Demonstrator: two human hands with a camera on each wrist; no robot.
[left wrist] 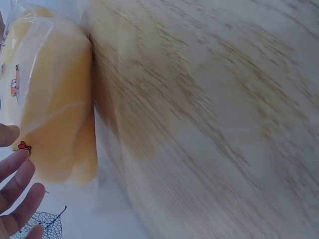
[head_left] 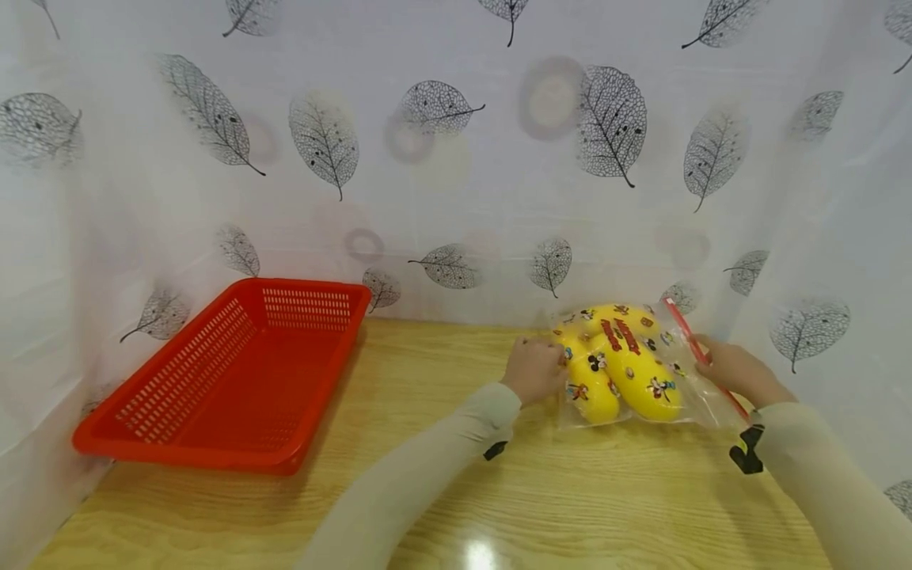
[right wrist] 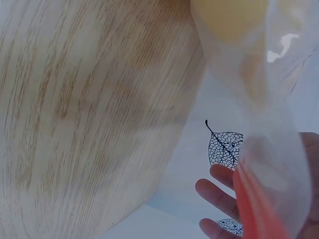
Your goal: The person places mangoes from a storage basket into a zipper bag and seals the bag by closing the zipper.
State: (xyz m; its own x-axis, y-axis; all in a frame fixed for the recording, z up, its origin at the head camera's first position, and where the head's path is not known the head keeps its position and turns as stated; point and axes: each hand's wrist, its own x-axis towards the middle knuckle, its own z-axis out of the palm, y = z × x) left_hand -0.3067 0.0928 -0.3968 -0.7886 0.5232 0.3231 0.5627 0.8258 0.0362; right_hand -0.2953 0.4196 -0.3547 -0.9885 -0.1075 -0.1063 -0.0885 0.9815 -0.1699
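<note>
A clear plastic zip bag (head_left: 701, 408) with cartoon prints and a red zip strip (head_left: 687, 328) is at the right of the table. Several smooth, rounded yellow things (head_left: 644, 388) fill it; their kind is hidden by film and prints. My right hand (head_left: 741, 370) grips the bag's red-edged mouth, the fingers (right wrist: 217, 196) behind the strip in the right wrist view. At the bag's other end is my left hand (head_left: 534, 370). In the left wrist view its thumb and fingers (left wrist: 22, 181) are spread apart, fingertips right at the bag's side.
A red plastic basket (head_left: 324, 396) with slotted walls stands at the left of the wood-grain table (head_left: 442, 443), with bare floor showing inside. Behind the table hangs a white sheet (head_left: 470, 198) printed with dark leaves.
</note>
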